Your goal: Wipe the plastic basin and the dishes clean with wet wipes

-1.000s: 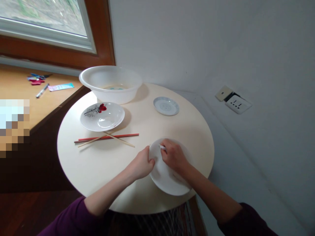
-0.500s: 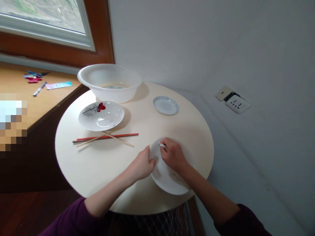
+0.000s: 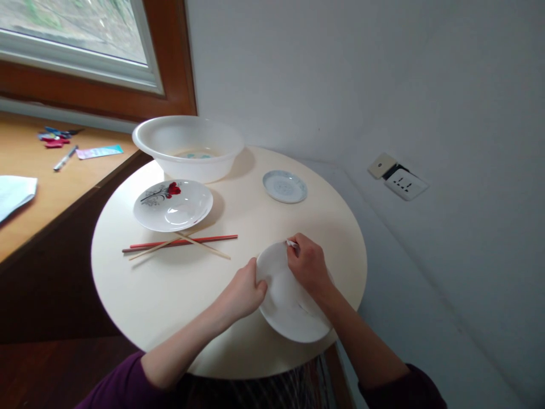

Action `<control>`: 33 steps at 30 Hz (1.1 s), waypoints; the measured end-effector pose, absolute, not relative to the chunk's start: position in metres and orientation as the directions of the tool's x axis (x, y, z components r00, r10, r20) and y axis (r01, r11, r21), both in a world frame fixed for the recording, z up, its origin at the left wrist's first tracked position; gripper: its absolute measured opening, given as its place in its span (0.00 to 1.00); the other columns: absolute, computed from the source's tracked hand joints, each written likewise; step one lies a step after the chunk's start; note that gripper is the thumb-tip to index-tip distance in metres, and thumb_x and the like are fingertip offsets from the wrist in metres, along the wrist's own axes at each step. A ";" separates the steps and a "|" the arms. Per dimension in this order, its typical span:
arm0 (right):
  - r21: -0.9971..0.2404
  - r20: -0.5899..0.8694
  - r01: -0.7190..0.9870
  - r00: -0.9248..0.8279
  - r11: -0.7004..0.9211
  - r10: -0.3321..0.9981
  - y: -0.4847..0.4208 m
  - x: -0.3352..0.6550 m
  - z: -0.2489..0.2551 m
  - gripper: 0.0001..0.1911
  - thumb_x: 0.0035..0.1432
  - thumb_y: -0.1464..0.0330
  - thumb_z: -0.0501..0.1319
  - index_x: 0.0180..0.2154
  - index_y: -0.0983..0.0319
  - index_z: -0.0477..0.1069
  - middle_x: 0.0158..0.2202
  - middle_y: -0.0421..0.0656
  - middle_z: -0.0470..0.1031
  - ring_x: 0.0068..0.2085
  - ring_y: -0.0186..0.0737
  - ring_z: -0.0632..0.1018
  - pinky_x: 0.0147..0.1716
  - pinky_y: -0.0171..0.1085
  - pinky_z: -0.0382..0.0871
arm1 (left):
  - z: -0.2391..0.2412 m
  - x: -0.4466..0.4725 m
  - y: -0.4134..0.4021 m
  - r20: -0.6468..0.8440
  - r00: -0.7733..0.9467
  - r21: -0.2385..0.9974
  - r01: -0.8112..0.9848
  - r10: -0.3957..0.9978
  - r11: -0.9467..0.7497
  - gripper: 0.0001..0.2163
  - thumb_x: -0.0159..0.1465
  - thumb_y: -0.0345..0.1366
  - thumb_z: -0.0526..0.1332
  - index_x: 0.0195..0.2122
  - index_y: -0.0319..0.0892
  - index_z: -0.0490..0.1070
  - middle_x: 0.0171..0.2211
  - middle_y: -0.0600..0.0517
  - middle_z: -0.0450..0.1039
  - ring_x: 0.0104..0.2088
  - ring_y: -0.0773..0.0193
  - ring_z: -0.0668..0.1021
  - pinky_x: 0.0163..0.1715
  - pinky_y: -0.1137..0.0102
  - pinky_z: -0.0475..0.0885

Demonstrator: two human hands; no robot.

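My left hand (image 3: pixel 243 288) is closed on the left rim of a white plate (image 3: pixel 284 304), thumb over the edge and fingers beneath. The plate lies at the near right of the round table. At its far rim, my right hand (image 3: pixel 310 262) pinches a small white wad (image 3: pixel 292 244), like tissue or cloth, against the plate. Most of the wad is hidden by the fingers. Part of the plate's right side is covered by my right hand and forearm.
On the round table (image 3: pixel 170 307) are crossed chopsticks (image 3: pixel 183 243), a flower-patterned dish (image 3: pixel 187 207), a small pale saucer (image 3: pixel 284 187) and a translucent basin (image 3: pixel 183 167) with water-like contents. A wooden desk (image 3: pixel 89 170) adjoins at left; a wall with a socket (image 3: pixel 402 183) stands at right.
My right hand has moved right along the plate, carrying the white wad from the inner far left to the far rim. My left hand keeps its grip on the left rim.
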State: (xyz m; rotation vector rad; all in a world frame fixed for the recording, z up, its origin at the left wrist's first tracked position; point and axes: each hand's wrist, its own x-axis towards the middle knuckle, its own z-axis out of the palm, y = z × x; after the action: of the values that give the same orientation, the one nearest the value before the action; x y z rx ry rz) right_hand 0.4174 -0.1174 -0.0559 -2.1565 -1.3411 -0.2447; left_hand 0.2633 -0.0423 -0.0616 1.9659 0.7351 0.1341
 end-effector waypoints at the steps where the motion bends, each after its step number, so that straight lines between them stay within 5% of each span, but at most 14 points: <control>1: -0.395 0.438 0.860 0.484 -0.321 0.757 -0.118 0.416 -0.056 0.06 0.50 0.75 0.51 0.25 0.61 0.64 0.23 0.42 0.70 0.25 0.38 0.70 0.27 0.35 0.60 | -0.060 0.262 -0.041 -0.210 0.817 0.836 0.435 0.537 -0.334 0.15 0.52 0.28 0.53 0.43 0.38 0.64 0.40 0.43 0.74 0.42 0.55 0.75 0.40 0.66 0.69; 8: -0.492 0.384 0.838 0.451 -0.235 0.805 -0.120 0.411 -0.054 0.06 0.51 0.75 0.52 0.26 0.61 0.66 0.24 0.42 0.72 0.26 0.37 0.71 0.27 0.33 0.62 | -0.046 0.279 -0.017 -0.315 0.843 0.757 0.500 0.436 -0.421 0.16 0.58 0.43 0.54 0.42 0.39 0.65 0.36 0.44 0.75 0.28 0.56 0.78 0.27 0.66 0.70; 13: -0.443 0.392 0.871 0.400 -0.212 0.828 -0.117 0.410 -0.053 0.06 0.50 0.75 0.52 0.26 0.61 0.65 0.25 0.43 0.72 0.28 0.38 0.72 0.29 0.34 0.63 | -0.051 0.297 -0.015 -0.253 0.838 0.627 0.522 0.483 -0.578 0.10 0.57 0.34 0.54 0.40 0.38 0.68 0.39 0.40 0.75 0.41 0.51 0.76 0.37 0.65 0.68; 33: -0.421 0.349 0.843 0.492 -0.336 0.798 -0.109 0.401 -0.043 0.06 0.47 0.75 0.52 0.23 0.61 0.65 0.21 0.42 0.70 0.24 0.37 0.70 0.26 0.34 0.58 | -0.047 0.294 -0.027 -0.225 0.836 0.571 0.529 0.501 -0.627 0.11 0.58 0.34 0.52 0.38 0.37 0.70 0.37 0.39 0.76 0.39 0.49 0.77 0.34 0.64 0.69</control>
State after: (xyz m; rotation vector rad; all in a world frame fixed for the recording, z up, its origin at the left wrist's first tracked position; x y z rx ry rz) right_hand 0.4005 -0.1086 -0.0427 -2.1857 -1.3453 -0.1066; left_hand 0.2943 -0.0272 -0.0474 2.3654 0.7493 -0.0584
